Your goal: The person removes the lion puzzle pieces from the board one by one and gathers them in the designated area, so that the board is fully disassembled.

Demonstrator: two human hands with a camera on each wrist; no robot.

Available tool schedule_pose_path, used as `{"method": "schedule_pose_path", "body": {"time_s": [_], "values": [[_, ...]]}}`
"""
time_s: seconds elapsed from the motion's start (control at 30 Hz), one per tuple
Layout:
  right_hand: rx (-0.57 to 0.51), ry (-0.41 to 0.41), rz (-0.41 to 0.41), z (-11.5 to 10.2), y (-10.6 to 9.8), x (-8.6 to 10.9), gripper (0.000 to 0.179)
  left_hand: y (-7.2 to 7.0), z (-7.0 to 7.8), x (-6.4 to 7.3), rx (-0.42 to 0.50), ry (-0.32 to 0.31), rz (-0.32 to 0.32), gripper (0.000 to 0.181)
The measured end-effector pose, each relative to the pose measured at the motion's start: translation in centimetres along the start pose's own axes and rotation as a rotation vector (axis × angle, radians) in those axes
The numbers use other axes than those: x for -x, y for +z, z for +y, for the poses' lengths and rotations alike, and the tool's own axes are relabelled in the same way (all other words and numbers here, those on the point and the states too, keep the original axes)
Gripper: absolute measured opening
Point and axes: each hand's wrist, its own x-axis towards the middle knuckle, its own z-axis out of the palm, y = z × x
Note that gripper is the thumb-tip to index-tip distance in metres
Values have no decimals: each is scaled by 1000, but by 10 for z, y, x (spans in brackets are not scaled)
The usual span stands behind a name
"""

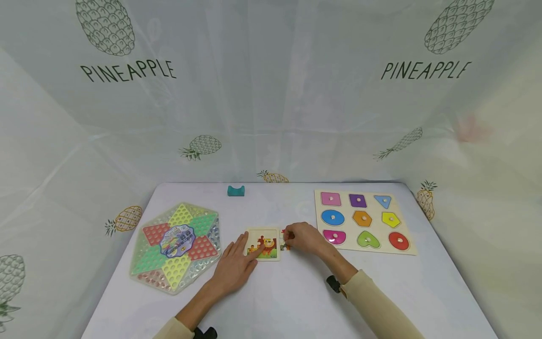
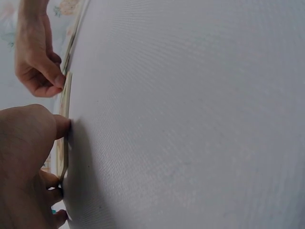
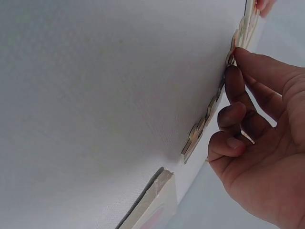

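Observation:
A small square jigsaw puzzle [image 1: 275,245] with a pale wooden border lies on the table, partly filled with a picture of an orange animal on green. My left hand [image 1: 234,270] rests on its left side and lower part, fingers spread and the thumb reaching over the picture. Just past the right border, my right hand [image 1: 308,238] pinches a jigsaw piece [image 3: 232,53] between thumb and forefinger, its other fingers loosely curled. More loose jigsaw pieces [image 3: 195,132] lie near it, partly hidden by the hand in the head view.
A hexagonal Chinese checkers board [image 1: 177,241] lies to the left. On the right is a shape board [image 1: 360,227] with several coloured, knobbed shapes, close to my right forearm. Near the back edge stands a small teal block [image 1: 235,191]. A pineapple-print curtain [image 1: 271,94] surrounds the table.

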Motion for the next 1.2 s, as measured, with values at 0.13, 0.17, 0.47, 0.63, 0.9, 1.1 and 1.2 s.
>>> {"method": "schedule_pose_path", "body": {"time_s": [0.13, 0.17, 0.47, 0.63, 0.9, 1.1, 1.2], "values": [[4, -2, 0, 1, 0, 0, 11, -1, 0, 0, 9, -6, -7, 44], [3, -2, 0, 1, 0, 0, 10, -2, 0, 0, 11, -7, -10, 44], [-3, -13, -15, -2, -2, 5, 14, -2, 0, 0, 4, 3, 8, 44], [32, -26, -20, -2, -1, 6, 18, -1, 0, 0, 4, 6, 18, 44], [34, -20, -16, -2, 3, 6, 20, 0, 1, 1, 6, -9, 10, 44], [41, -33, -11, 0, 4, 7, 20, -1, 3, 1, -3, 1, 27, 43], [30, -31, -8, -2, 1, 5, 18, -1, 4, 0, -16, 2, 34, 42]]}}
